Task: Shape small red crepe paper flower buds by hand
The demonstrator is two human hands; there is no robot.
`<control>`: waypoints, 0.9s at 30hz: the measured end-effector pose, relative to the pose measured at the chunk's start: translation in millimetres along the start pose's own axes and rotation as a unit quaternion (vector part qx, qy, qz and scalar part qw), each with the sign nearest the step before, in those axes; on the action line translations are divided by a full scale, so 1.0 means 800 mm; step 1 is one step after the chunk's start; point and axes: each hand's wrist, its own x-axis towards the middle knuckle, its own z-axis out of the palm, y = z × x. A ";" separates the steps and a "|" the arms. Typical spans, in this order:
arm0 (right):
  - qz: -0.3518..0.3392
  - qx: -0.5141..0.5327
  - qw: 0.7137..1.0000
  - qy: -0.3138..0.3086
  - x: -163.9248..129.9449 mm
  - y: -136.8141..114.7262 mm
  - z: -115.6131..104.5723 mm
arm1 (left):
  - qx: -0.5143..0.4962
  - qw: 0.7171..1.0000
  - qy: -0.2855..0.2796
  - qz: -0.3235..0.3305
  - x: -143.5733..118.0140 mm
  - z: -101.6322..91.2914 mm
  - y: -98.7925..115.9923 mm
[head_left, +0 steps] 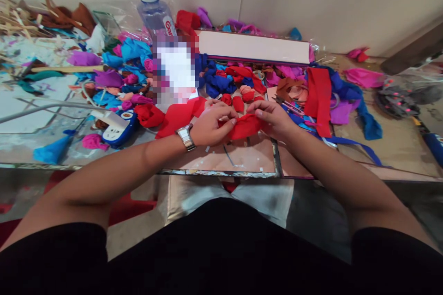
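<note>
Both my hands grip one strip of red crepe paper (246, 126) over the middle of the table. My left hand (212, 125), with a metal watch on its wrist, pinches the strip's left part, and a longer red tail (178, 115) runs off to the left. My right hand (273, 117) pinches the strip's right end. Just behind my fingers lie small rolled red paper buds (237, 101).
A heap of blue, pink, purple and red paper scraps (131, 64) covers the table's left and back. A plastic water bottle (156, 14) stands behind, beside a long pale box (254, 47). Scissors (289, 106) and a red strip (319, 97) lie right; a blue-white device (119, 129) lies left.
</note>
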 end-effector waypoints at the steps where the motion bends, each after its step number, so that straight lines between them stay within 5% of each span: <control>1: 0.004 -0.003 1.000 -0.005 -0.001 -0.001 0.000 | 0.001 1.000 0.002 0.000 0.000 0.000 0.000; 14: 0.022 -0.002 0.999 0.029 0.000 -0.004 -0.001 | 0.010 1.000 0.020 0.012 -0.002 0.002 -0.002; 27: -0.058 -0.052 0.996 0.051 0.009 0.007 -0.007 | 0.006 1.000 0.028 0.008 -0.002 0.002 -0.002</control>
